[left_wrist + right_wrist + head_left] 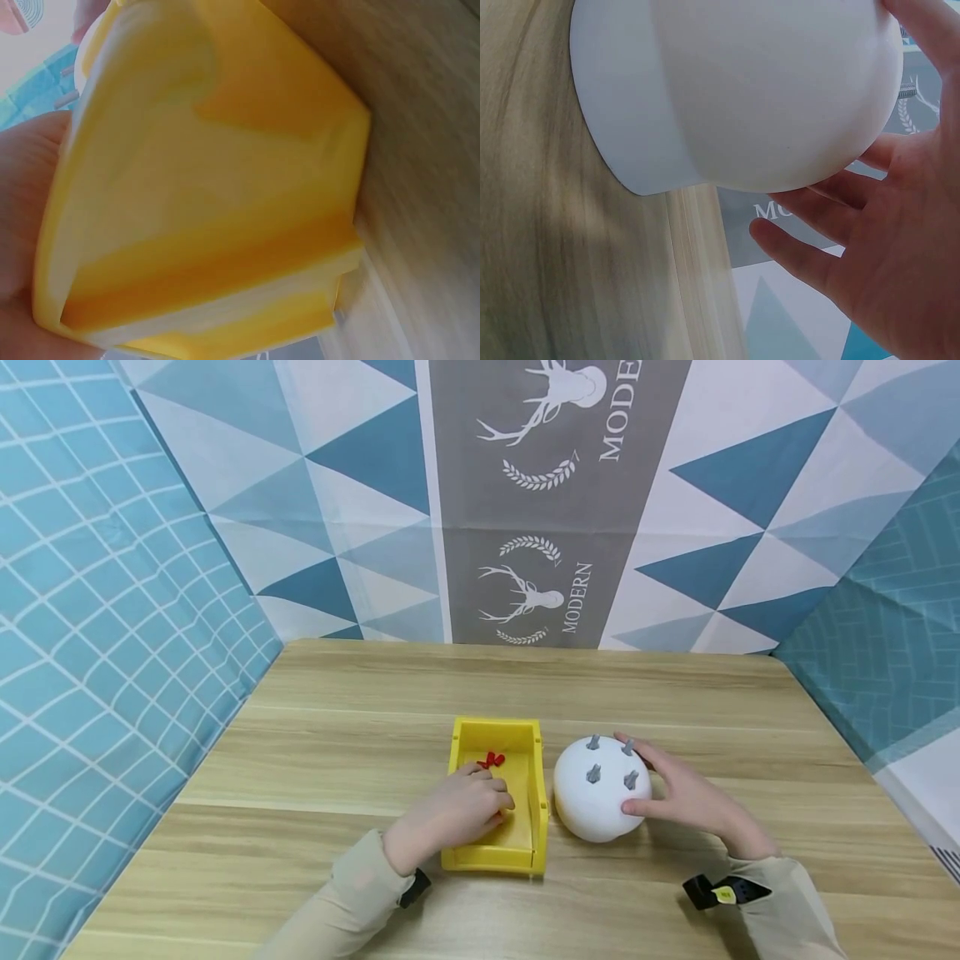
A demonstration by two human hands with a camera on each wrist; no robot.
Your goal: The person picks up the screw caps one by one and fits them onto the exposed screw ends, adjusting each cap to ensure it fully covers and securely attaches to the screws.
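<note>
My left hand (pixel 467 802) reaches over the side of a yellow plastic bin (pixel 538 852), fingers bent down inside it. Small red pieces (pixel 491 759) lie on the bin floor just beyond the fingers; I cannot tell whether the fingertips pinch one. In the left wrist view the bin's side wall (pixel 195 172) hides them. To the right of the bin sits a white rounded dome (pixel 588 810) with several grey pegs (pixel 594 773) standing on top. My right hand (pixel 678 793) holds the dome from its right side, thumb in front and fingers behind.
Bin and dome stand close together on a wood-grain table (pixel 337 760). A patterned cloth backdrop (pixel 360 485) rises behind the table's far edge, and blue tiled cloth (pixel 112 568) hangs on the left. Each wrist wears a black strap device (pixel 727 891).
</note>
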